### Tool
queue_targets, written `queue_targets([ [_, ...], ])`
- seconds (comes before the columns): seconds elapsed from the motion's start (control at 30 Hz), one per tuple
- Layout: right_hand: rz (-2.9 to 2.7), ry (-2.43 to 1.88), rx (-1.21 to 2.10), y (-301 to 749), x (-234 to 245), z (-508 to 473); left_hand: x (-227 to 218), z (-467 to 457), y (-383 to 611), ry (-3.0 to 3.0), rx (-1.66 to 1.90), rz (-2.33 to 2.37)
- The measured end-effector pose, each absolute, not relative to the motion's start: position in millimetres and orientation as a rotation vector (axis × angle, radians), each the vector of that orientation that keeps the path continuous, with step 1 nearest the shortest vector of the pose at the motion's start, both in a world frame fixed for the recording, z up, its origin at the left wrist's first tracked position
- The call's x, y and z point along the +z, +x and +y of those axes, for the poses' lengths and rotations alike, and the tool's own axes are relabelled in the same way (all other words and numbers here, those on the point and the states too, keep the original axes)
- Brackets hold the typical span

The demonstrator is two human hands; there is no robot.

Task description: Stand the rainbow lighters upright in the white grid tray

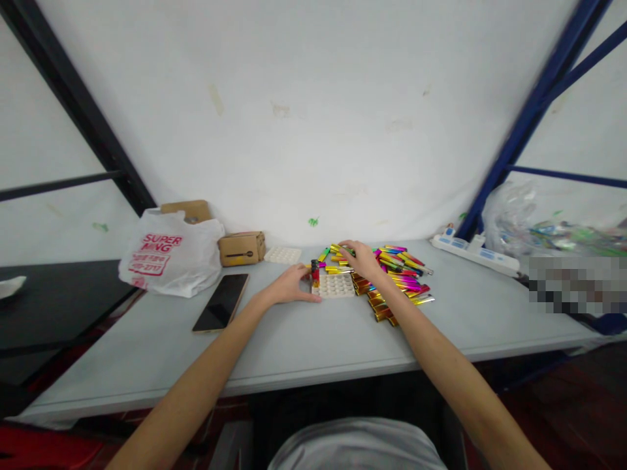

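My left hand (pixel 289 284) is curved round the left end of a pale tray with rows of round holes (pixel 337 286), thumb at the front edge and fingers toward the back. Close to its fingertips, one or two slim lighters (pixel 315 274) with dark tops and red-gold bodies stand upright at the tray's left end. Behind and right of the tray lies a loose pile of shiny metallic lighters (pixel 405 282) in gold, pink, green and purple. Over the pile's back left part, my right hand (pixel 362 259) has its fingers bent down onto a greenish lighter, partly hidden beneath them.
A phone (pixel 222 303) lies left of my left hand. Behind it are a white plastic bag (pixel 171 254), a small cardboard box (pixel 241 249) and a second pale tray (pixel 283 254). A power strip (pixel 475 254) and clear plastic bags (pixel 512 215) are on the right.
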State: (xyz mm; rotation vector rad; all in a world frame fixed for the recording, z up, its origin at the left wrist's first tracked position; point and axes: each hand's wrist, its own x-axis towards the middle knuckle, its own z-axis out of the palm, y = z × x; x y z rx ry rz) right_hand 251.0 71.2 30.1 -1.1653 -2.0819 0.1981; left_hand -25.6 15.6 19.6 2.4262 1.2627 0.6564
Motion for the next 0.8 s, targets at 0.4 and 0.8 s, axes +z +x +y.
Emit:
queue_targets([
  [0.4,-1.672,-0.969,0.882,237.8,30.0,57.2,19.6,15.2,-25.4,2.426,0.658,1.273],
  [0.8,-1.801,-0.943,0.929,213.2,33.2,28.7,17.7,16.0,-25.5,2.427,0.671,1.266],
])
